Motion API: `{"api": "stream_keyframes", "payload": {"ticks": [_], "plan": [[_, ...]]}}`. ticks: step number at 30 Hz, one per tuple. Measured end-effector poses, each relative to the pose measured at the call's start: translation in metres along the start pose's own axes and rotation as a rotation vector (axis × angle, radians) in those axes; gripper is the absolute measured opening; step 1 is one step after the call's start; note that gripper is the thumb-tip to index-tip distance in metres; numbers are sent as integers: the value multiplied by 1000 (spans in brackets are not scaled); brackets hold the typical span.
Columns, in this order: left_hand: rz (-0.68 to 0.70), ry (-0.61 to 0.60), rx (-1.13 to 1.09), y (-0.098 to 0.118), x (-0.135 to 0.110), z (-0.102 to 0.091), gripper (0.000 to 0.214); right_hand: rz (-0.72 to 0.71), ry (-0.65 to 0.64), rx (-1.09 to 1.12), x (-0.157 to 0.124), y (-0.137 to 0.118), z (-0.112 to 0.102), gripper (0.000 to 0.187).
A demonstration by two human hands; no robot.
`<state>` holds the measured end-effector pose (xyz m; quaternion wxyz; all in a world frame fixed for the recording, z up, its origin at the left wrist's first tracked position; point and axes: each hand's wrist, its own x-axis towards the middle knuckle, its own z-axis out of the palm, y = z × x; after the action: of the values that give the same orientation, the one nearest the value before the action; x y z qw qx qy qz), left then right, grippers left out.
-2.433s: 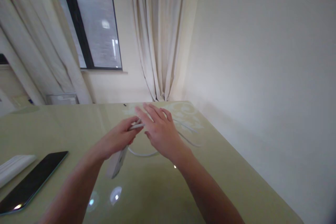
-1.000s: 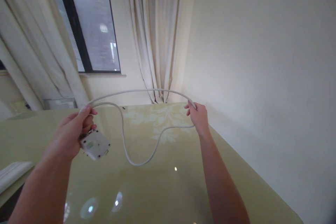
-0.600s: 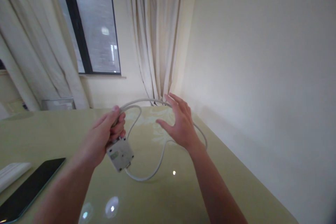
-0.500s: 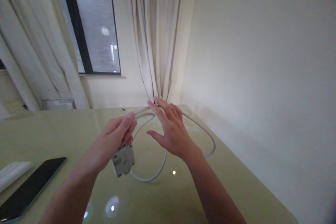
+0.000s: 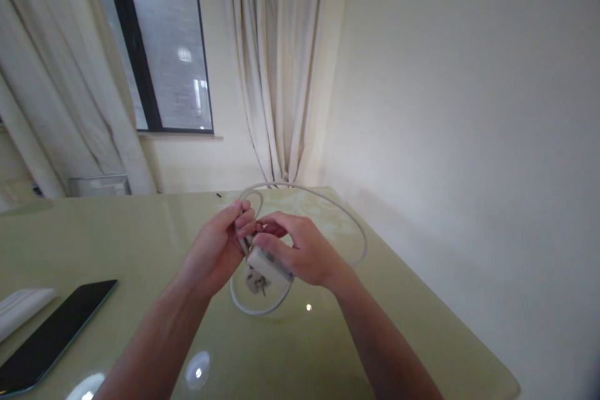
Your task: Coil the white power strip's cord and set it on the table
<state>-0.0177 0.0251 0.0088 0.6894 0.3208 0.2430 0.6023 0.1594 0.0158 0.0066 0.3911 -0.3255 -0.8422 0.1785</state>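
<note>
A small white power adapter [image 5: 270, 264] with a long white cable [image 5: 349, 217] hangs between my hands above a glossy pale green table [image 5: 403, 325]. My left hand [image 5: 218, 250] is closed on the cable where it leaves the adapter. My right hand [image 5: 300, 253] is closed round the adapter's body from the right. The cable loops out to the right and back, with a smaller loop [image 5: 248, 306] drooping below the adapter. Both hands touch at the fingertips.
A dark phone or tablet [image 5: 51, 331] lies flat at the table's left, beside a white object [image 5: 21, 309] at the edge. Cream curtains [image 5: 285, 69] and a dark-framed window [image 5: 159, 44] stand behind the table. A plain wall [image 5: 469, 137] runs along the right.
My right hand, open and spread half a second ago, has closed on the adapter. The hands came together and the wide cable loop has drawn in to smaller loops.
</note>
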Motion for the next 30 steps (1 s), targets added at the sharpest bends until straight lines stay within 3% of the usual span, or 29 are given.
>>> {"api": "stream_keyframes", "payload": {"ticks": [2,6,8,10,12,15,18,23,26,28,30], "plan": [[50,25,-38,-6,0,4,15,38,-94,-1,0,2,1,39],[154,67,-14,-26,0,9,13,72,-145,-73,0,9,6,53],[171,94,78,-37,-1,10,14,57,-155,0,1,14,5,70],[186,103,225,-46,-4,10,21,43,-171,185,2,22,1,84],[242,78,439,-51,-10,11,29,60,-229,446,2,31,-5,77],[307,-99,773,-57,-23,17,35,175,-271,860,2,37,-13,67],[218,-305,894,-69,-34,26,39,338,-154,1158,1,30,-14,62],[201,-250,972,-104,-46,36,46,543,148,1515,-3,19,-23,17],[132,-248,1126,-124,-56,39,53,585,185,1697,1,32,-44,21],[81,-310,1238,-135,-64,42,55,638,254,1630,11,48,-62,27],[43,-445,1330,-141,-73,46,56,788,374,1334,23,68,-81,29]]}}
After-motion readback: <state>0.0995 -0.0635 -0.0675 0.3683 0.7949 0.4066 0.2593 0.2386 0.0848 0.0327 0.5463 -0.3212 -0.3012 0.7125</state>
